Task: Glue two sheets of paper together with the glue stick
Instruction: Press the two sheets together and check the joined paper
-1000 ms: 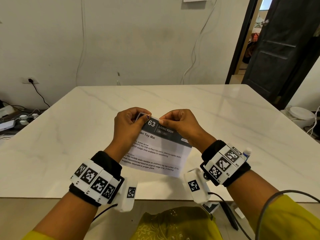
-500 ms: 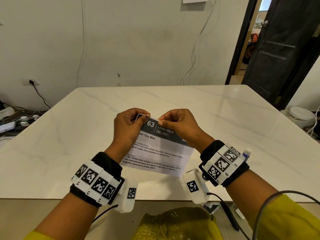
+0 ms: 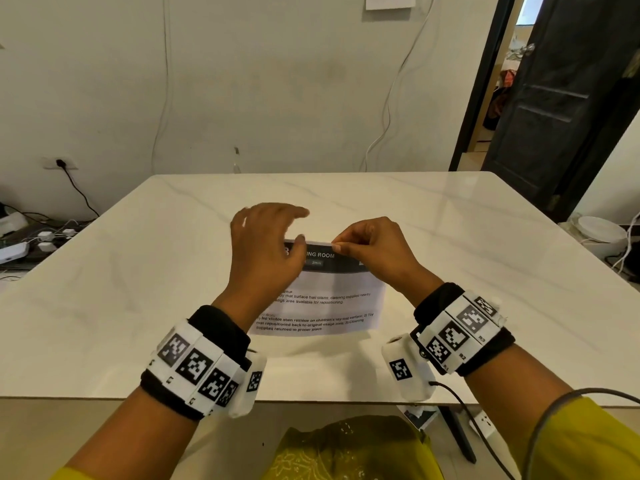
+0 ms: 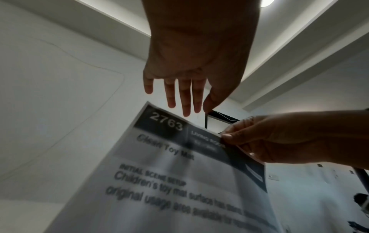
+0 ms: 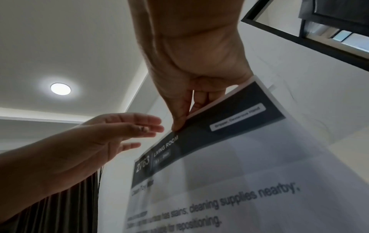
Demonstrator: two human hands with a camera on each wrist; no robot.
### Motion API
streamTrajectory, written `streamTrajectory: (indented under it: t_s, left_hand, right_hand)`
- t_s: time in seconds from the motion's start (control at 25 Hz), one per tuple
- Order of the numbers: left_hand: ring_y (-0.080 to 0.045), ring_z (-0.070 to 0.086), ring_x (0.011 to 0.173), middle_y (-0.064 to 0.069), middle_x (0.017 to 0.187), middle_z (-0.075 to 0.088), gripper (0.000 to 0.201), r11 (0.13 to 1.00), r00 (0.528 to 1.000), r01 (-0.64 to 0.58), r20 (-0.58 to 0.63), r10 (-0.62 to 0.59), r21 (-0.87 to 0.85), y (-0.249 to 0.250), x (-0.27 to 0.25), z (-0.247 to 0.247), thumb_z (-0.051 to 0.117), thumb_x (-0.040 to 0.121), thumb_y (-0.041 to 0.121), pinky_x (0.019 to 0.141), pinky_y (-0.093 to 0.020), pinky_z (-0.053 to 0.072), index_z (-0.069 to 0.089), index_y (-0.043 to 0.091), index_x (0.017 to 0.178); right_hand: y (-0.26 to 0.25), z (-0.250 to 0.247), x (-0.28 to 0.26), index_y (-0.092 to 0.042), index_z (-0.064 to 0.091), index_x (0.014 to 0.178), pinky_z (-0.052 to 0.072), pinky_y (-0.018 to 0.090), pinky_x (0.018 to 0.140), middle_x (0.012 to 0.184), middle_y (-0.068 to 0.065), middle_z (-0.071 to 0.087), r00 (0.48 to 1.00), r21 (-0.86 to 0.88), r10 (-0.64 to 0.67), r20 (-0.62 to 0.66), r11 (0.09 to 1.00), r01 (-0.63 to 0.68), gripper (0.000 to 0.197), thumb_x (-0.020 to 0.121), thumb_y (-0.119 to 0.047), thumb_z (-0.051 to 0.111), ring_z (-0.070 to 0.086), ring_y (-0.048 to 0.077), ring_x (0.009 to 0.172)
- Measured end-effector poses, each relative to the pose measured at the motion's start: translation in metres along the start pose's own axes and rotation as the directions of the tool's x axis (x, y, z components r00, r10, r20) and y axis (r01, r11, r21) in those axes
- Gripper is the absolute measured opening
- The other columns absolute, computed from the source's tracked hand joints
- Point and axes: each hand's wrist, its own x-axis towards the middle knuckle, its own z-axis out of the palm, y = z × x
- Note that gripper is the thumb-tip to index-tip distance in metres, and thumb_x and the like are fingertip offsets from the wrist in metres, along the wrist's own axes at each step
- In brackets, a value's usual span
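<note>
A printed sheet of paper (image 3: 322,292) with a dark header band hangs upright above the white marble table (image 3: 450,237). My right hand (image 3: 370,247) pinches its top edge near the middle between thumb and fingers; the right wrist view shows the pinch (image 5: 179,124) on the paper (image 5: 229,157). My left hand (image 3: 266,244) hovers at the top left corner with fingers straight and spread, holding nothing, as the left wrist view (image 4: 185,94) confirms. Whether a second sheet lies behind the first cannot be told. A small white tip (image 3: 497,302) shows behind my right wristband.
The table's near edge (image 3: 311,400) runs just under my wrists. A dark door (image 3: 561,116) stands open at the back right. Cables and power strips (image 3: 38,237) lie on the floor at left, a white appliance (image 3: 602,233) at right.
My left hand has let go of the paper's top left corner and opened its fingers. The right hand keeps its pinch and the sheet now hangs from it alone.
</note>
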Motion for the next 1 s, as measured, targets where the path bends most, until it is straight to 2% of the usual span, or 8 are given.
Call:
streamTrajectory:
  t_s: [0.08, 0.16, 0.28, 0.4, 0.48, 0.6, 0.72, 1.0]
  left_hand:
    - [-0.019, 0.055, 0.112, 0.003, 0.110, 0.067, 0.026, 0.991, 0.990, -0.039, 0.141, 0.021, 0.125, 0.007, 0.003, 0.003, 0.054, 0.087, 0.030, 0.111, -0.043, 0.021, 0.064, 0.024, 0.111]
    - [-0.018, 0.060, 0.099, 0.004, 0.098, 0.071, 0.021, 0.987, 0.976, -0.054, 0.217, 0.020, 0.150, 0.011, 0.003, 0.007, 0.052, 0.090, 0.032, 0.105, -0.040, 0.028, 0.068, 0.025, 0.100]
    - [-0.020, 0.064, 0.081, -0.001, 0.087, 0.072, 0.015, 1.000, 0.980, 0.020, 0.199, -0.015, -0.021, 0.009, 0.001, 0.007, 0.057, 0.088, 0.023, 0.085, -0.037, 0.047, 0.071, 0.018, 0.088]
    - [-0.017, 0.062, 0.079, -0.004, 0.087, 0.072, 0.011, 0.982, 0.976, 0.121, 0.199, -0.091, -0.142, -0.001, 0.000, 0.005, 0.060, 0.086, 0.013, 0.082, -0.035, 0.050, 0.071, 0.013, 0.083]
    - [-0.017, 0.062, 0.080, -0.003, 0.089, 0.072, 0.011, 0.980, 0.973, 0.131, 0.209, -0.099, -0.148, -0.005, 0.000, 0.004, 0.060, 0.086, 0.012, 0.084, -0.037, 0.051, 0.070, 0.013, 0.085]
    - [-0.020, 0.063, 0.092, 0.001, 0.098, 0.071, 0.014, 0.993, 0.960, 0.089, 0.274, -0.064, -0.083, 0.000, 0.003, 0.009, 0.058, 0.087, 0.022, 0.092, -0.045, 0.046, 0.067, 0.020, 0.097]
    - [-0.019, 0.065, 0.088, 0.003, 0.093, 0.073, 0.018, 0.996, 0.954, 0.035, 0.300, -0.010, -0.078, 0.010, 0.006, 0.016, 0.056, 0.087, 0.032, 0.089, -0.047, 0.046, 0.069, 0.023, 0.096]
    - [-0.012, 0.062, 0.076, -0.003, 0.085, 0.074, 0.014, 0.976, 0.975, 0.093, 0.219, -0.049, -0.197, 0.015, 0.011, 0.019, 0.061, 0.086, 0.019, 0.076, -0.023, 0.049, 0.073, 0.014, 0.085]
  right_hand:
    - [-0.004, 0.002, 0.001, -0.022, 0.074, 0.078, 0.055, 0.044, 0.079, 0.078, -0.001, 0.073, 0.999, -0.051, -0.050, -0.019, 0.998, 0.049, 0.008, 0.078, -0.028, 0.069, 0.067, 0.016, 0.076]
    - [-0.008, 0.003, -0.001, -0.022, 0.074, 0.080, 0.055, 0.042, 0.080, 0.080, 0.000, 0.074, 0.995, -0.087, -0.104, -0.007, 0.991, 0.103, 0.010, 0.078, -0.029, 0.068, 0.067, 0.014, 0.076]
    - [-0.007, -0.003, -0.003, -0.023, 0.073, 0.084, 0.052, 0.042, 0.085, 0.087, -0.001, 0.075, 0.994, -0.197, -0.100, 0.049, 0.975, 0.108, 0.015, 0.080, -0.036, 0.065, 0.063, 0.012, 0.078]
    - [0.003, -0.018, -0.002, -0.029, 0.069, 0.084, 0.036, 0.041, 0.089, 0.096, -0.004, 0.073, 0.999, -0.335, 0.014, 0.041, 0.942, 0.000, 0.016, 0.083, -0.042, 0.060, 0.056, 0.013, 0.089]
    - [0.007, -0.023, -0.001, -0.031, 0.067, 0.078, 0.030, 0.041, 0.089, 0.094, -0.005, 0.072, 0.997, -0.286, 0.074, 0.031, 0.956, -0.062, 0.010, 0.082, -0.039, 0.062, 0.056, 0.015, 0.095]
    - [0.007, -0.018, 0.000, -0.034, 0.065, 0.062, 0.039, 0.051, 0.095, 0.078, -0.011, 0.070, 0.996, -0.151, 0.091, 0.026, 0.985, -0.086, 0.016, 0.077, -0.034, 0.069, 0.062, 0.020, 0.095]
    - [0.007, -0.012, 0.002, -0.036, 0.065, 0.056, 0.043, 0.058, 0.091, 0.071, -0.013, 0.069, 0.997, -0.078, 0.082, 0.013, 0.994, -0.080, 0.019, 0.072, -0.031, 0.073, 0.064, 0.022, 0.089]
    - [0.008, -0.013, 0.001, -0.030, 0.070, 0.065, 0.051, 0.051, 0.086, 0.077, -0.002, 0.073, 0.999, 0.049, 0.036, 0.025, 0.998, -0.037, 0.008, 0.073, -0.031, 0.072, 0.068, 0.022, 0.084]
